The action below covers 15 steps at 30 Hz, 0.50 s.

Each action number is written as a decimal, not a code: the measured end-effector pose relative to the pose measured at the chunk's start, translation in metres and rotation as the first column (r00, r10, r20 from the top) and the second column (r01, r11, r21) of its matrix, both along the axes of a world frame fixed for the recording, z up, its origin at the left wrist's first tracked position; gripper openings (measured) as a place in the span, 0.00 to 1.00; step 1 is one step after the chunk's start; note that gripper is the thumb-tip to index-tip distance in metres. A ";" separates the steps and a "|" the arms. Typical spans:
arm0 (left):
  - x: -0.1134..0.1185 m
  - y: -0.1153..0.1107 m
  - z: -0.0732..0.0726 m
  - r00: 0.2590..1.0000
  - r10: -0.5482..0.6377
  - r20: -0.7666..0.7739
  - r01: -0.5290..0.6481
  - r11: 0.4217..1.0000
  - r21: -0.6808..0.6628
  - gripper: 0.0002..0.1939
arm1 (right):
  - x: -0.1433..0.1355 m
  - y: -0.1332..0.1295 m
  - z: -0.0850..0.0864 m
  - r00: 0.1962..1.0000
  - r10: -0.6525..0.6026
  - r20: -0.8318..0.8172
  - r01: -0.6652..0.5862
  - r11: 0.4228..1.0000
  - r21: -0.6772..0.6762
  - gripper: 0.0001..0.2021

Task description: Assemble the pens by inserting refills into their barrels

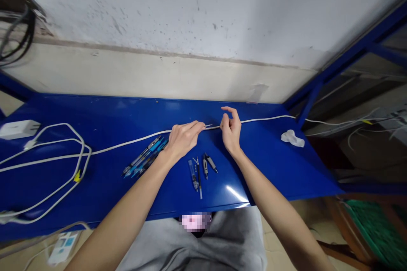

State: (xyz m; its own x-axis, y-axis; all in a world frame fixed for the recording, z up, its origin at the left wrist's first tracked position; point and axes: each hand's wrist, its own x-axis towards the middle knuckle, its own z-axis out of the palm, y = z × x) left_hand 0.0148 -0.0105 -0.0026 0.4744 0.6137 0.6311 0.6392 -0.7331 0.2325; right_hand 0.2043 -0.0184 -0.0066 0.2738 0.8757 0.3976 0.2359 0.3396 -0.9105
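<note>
Above the blue shelf, my left hand is closed in a pinch. A small, thin, pale tip shows at its fingertips, too little to name. My right hand is just to the right with index finger and thumb apart, and nothing shows between them. A white cable runs across behind both hands. Beside my left wrist lies a bundle of blue and grey pens, partly hidden by the arm. Nearer me are a clear pen barrel, a pen refill, a small spring and two grey pen tip sections.
The blue shelf meets a stained wall at the back. Looped white cables and a white adapter are at the left. Crumpled tissue lies at the right near a blue metal frame. A power strip is below.
</note>
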 end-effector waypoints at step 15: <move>-0.001 -0.002 -0.001 0.995 -0.023 0.101 0.018 0.999 0.046 0.13 | -0.003 -0.114 0.026 0.604 0.165 0.780 -0.245 0.969 -0.015 0.10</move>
State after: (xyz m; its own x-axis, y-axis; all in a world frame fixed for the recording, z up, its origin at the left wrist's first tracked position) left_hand 0.0134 -0.0127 -0.0037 0.4191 0.5741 0.7034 0.5986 -0.7572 0.2614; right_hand 0.2013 -0.1327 0.0199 -0.3509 0.8216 0.4494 0.7498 0.5340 -0.3908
